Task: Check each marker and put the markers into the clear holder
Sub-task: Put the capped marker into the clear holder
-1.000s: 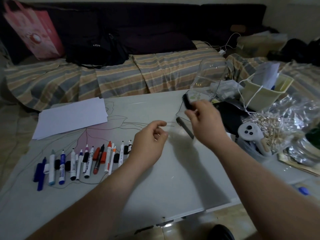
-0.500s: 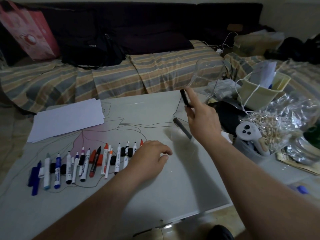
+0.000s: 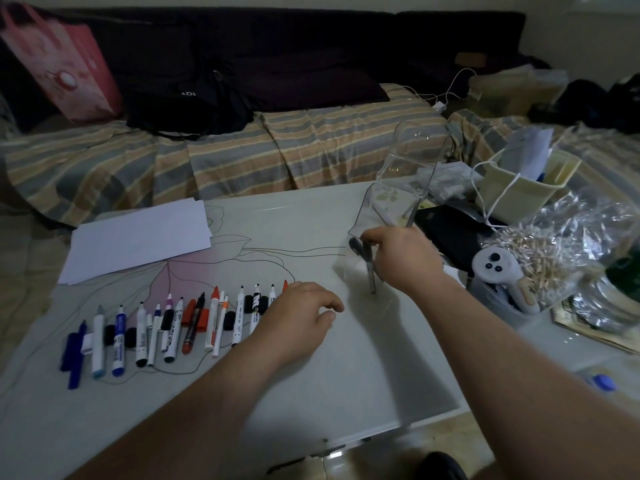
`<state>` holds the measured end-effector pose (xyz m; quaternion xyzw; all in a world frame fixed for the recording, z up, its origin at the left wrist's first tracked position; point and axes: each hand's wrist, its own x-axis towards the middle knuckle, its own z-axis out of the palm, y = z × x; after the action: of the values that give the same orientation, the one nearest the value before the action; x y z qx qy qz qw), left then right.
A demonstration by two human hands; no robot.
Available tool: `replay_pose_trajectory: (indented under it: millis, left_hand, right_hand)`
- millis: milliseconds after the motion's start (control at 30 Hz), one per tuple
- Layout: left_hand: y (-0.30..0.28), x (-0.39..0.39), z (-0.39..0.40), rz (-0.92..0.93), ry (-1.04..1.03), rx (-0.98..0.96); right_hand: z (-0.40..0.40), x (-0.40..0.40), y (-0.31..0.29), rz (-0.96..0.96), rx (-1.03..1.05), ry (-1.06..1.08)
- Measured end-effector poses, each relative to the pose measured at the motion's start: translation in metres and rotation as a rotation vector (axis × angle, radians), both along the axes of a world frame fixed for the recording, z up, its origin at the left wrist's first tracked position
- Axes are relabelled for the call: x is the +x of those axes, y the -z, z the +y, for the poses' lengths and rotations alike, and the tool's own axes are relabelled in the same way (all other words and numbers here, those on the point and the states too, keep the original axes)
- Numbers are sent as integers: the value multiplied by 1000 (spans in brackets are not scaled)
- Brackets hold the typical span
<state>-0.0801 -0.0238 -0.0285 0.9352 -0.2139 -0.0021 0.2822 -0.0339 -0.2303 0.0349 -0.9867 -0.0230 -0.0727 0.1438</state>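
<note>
The clear holder (image 3: 391, 199) stands on the white table (image 3: 346, 368) at the right. My right hand (image 3: 401, 258) is at its front compartment and pinches a black marker (image 3: 371, 271) that stands upright inside it; a second dark marker (image 3: 358, 249) leans beside it. Several uncapped markers (image 3: 173, 323) with loose caps lie in a row on the left part of the table. My left hand (image 3: 298, 320) hovers over the right end of that row with fingers loosely curled, holding nothing.
White paper sheets (image 3: 138, 233) lie at the table's back left. At the right are a dark case (image 3: 450, 233), a white controller (image 3: 498, 271), a bag of wooden pegs (image 3: 540, 258) and a cream bin (image 3: 519, 188). A striped sofa (image 3: 242, 157) is behind.
My right hand has come down from above the holder and lowered the black marker into the front compartment. My left hand has moved down onto the right end of the marker row.
</note>
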Motion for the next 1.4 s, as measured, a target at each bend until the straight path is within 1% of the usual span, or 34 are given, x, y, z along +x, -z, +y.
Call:
replay_pose_trajectory:
  millis: [67,167,233,267,300,367,433,467,600,700,800,933,1067,1167,1267,1400]
  left_hand:
    - [-1,1,2,6,-3,9]
    - [-3,8,12,20,-51,61]
    - [-4,18,25,35,-156,88]
    - [-5,22,33,44,-225,94]
    - [-6,26,41,51,-290,105]
    - [-8,29,55,60,-379,139]
    - [-4,30,66,57,-400,172]
    - [-2,30,69,59,-401,181]
    - [6,30,70,80,-392,214]
    - [9,29,66,96,-382,280]
    - [10,29,60,105,-362,357]
    - [11,28,55,104,-325,459]
    - [13,27,50,93,-277,493]
    - [15,26,42,82,-255,476]
    - [16,24,35,67,-222,440]
    - [18,21,30,53,-144,495]
  right_hand:
    - [0,-2,-3,3,65,7]
    - [2,-7,-8,-182,164,35]
    - [12,-10,-7,-264,165,5]
    - [20,-11,-2,-254,160,-23]
    - [29,-14,5,-205,158,-61]
    - [51,-20,26,-9,138,-166]
    - [73,-29,51,182,103,-273]
    - [82,-35,62,239,92,-315]
    - [102,-50,88,288,34,-445]
    - [105,-49,93,309,3,-399]
    - [100,-44,93,305,-51,-284]
    - [78,-36,91,361,-155,-155]
    - [58,-34,86,404,-231,-101]
    - [48,-33,83,417,-177,-63]
    - [42,-33,81,376,-94,-62]
    - [39,-33,85,286,-26,-96]
